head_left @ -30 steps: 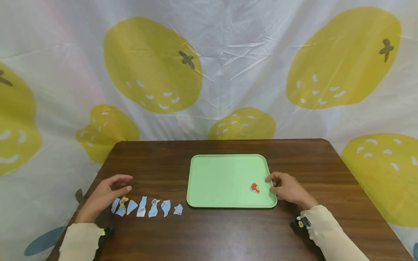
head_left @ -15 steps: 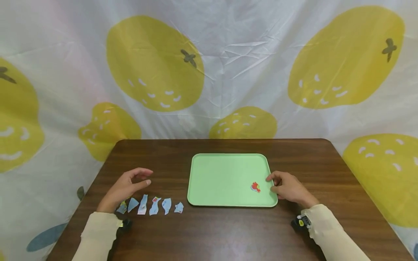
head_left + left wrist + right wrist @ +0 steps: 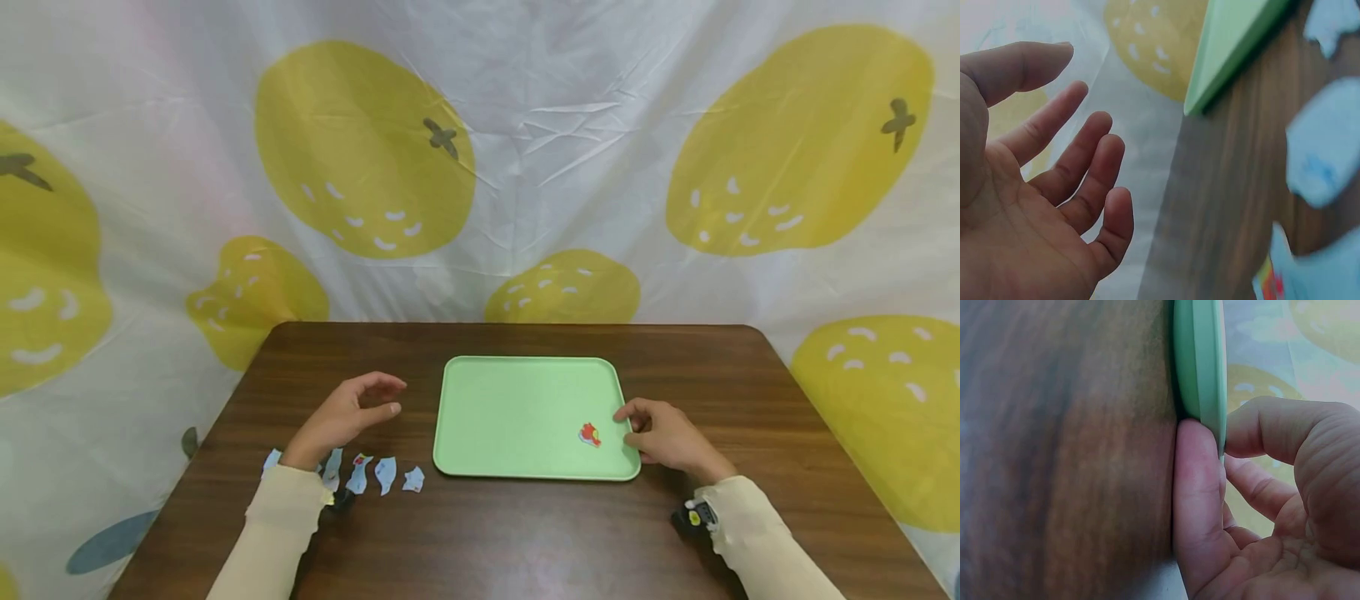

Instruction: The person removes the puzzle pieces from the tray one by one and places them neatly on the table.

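My left hand [image 3: 347, 418] is over the table, left of the green tray [image 3: 517, 412]. It holds nothing; in the left wrist view its fingers [image 3: 1100, 169] are loosely bent and spread. Beneath and beside that forearm lies a row of pale blue, irregular torn-looking pieces, among them one piece [image 3: 386, 475] and a smaller piece [image 3: 413, 479]; some are hidden by the sleeve. My right hand [image 3: 669, 435] pinches the tray's right rim, with fingers on both sides of the edge [image 3: 1207, 375] in the right wrist view. One red and yellow piece [image 3: 589, 434] lies on the tray.
The brown wooden table [image 3: 525, 542] extends around the tray. Behind it hangs a white cloth [image 3: 502, 192] with a yellow fruit print, meeting the table's back edge. A dark wrist device [image 3: 693, 517] sits on each arm.
My left hand has moved right and slightly farther back, from above the left end of the row toward the tray. The right hand keeps its place at the tray's rim.
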Demonstrator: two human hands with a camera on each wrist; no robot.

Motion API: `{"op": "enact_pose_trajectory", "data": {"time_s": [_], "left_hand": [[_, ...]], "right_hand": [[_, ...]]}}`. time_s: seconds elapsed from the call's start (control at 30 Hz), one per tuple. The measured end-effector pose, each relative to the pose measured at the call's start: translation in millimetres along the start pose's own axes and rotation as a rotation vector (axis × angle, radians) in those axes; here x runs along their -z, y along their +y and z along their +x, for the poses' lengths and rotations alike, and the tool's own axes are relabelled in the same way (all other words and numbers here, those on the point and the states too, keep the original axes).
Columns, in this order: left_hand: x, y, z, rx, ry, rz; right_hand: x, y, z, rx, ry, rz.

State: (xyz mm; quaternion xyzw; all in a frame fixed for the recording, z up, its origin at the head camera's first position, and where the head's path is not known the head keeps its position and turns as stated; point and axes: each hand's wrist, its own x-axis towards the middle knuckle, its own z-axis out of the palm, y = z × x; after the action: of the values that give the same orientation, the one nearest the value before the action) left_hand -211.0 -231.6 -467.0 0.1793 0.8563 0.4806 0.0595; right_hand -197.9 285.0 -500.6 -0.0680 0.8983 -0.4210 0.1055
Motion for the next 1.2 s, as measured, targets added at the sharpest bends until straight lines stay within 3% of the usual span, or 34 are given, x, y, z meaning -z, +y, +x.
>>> {"op": "enact_pose_trajectory", "data": {"time_s": [0.23,0.47,0.8,1.2], "left_hand": [[-14.0,9.8,24.6,-0.055,-0.036,-0.025],[-34.3,29.1,45.6,-0.096,-0.092,-0.073],[-90.5,57.1,76.5,-0.153,-0.175,-0.120],[-152.1,70.2,98.8,-0.149,-0.242,-0.142]], "right_hand": [[-1.7,1.7,0.9,0.005,0.010,0.008],[-0.3,0.8,0.0,0.010,0.014,0.005],[2.2,-1.9,-1.0,0.002,0.015,-0.002],[0.0,-0.3,0.1,-0.002,0.008,0.008]]}}
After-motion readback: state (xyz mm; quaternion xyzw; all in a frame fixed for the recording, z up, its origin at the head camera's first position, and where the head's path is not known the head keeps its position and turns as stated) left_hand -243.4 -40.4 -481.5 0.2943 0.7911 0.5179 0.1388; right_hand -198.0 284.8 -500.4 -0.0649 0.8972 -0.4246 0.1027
